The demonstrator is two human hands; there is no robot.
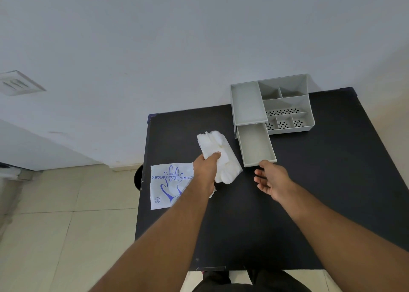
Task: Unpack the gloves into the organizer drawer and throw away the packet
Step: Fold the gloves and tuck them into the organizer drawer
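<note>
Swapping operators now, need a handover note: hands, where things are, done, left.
Left hand: gripping the stack of gloves, out of the packet, above the table.
Right hand: open, empty, at the front edge of the drawer.
Drawer: pulled out of the organizer, empty.
Packet: flat at the table's left edge.
Left: gloves into drawer, bin the packet.

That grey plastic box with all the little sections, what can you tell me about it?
The organizer is pale grey, apparently plastic, standing on the black table at its far edge. Its open top is split into several compartments, the nearer ones with perforated floors. On its left side is a flat tray top, and below it the drawer is pulled out, empty. The right hand is at the drawer's front.
</note>
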